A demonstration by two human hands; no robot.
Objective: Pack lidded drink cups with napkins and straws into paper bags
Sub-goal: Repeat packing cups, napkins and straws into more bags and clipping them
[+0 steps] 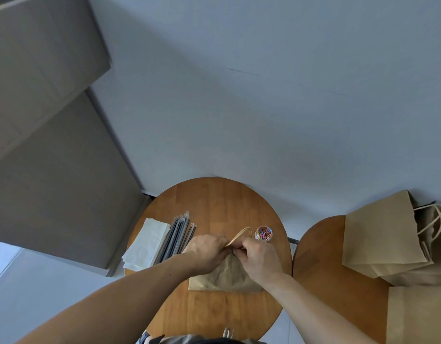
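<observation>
Brown paper bag (224,276) – white napkins (146,240) – grey-black straws (176,238) – multicoloured paper clips (263,233) – orange-brown wood table (214,199)

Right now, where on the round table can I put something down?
Bare wood at the far end of the table, beyond the straws and clip jar, and the near strip between the bag and the edge. Crowded: napkins and straws on the left, left hand and right hand gripping the bag in the middle, more bags on the side table.

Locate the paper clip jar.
Head view: the paper clip jar stands on the round table, just beyond the right hand, right of the bag handle.
</observation>
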